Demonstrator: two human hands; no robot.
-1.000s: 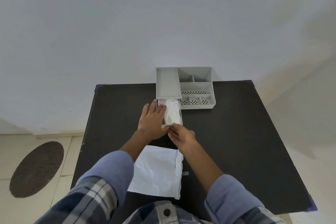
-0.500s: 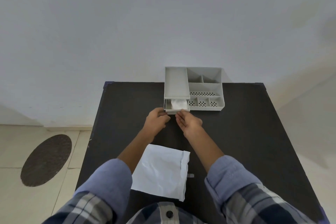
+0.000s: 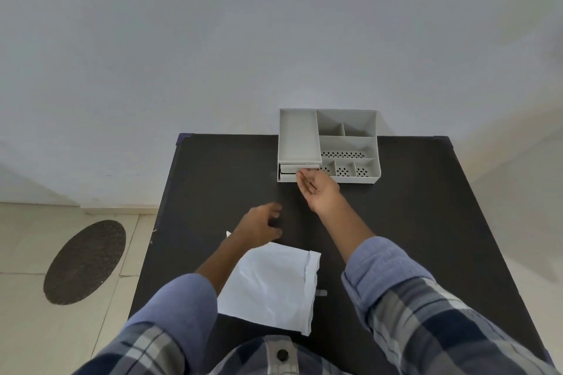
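A grey plastic organiser [image 3: 347,143] with several compartments stands at the far edge of a black table [image 3: 411,222]. Its small drawer [image 3: 288,172] at the front left is pushed in. My right hand [image 3: 316,189] touches the drawer front with straight fingertips. My left hand [image 3: 259,227] hovers over the table, fingers loosely curled, holding nothing. A folded white cloth [image 3: 271,286] lies on the table near me, partly under my left forearm.
The table's left edge drops to a tiled floor with a dark oval mat [image 3: 85,262]. A plain white wall rises directly behind the organiser. A small pale tag [image 3: 321,292] lies beside the cloth.
The drawer, pulled out with white cloth inside, has been pushed in. My left hand has drawn back from the drawer toward me; my right hand stays at the drawer front.
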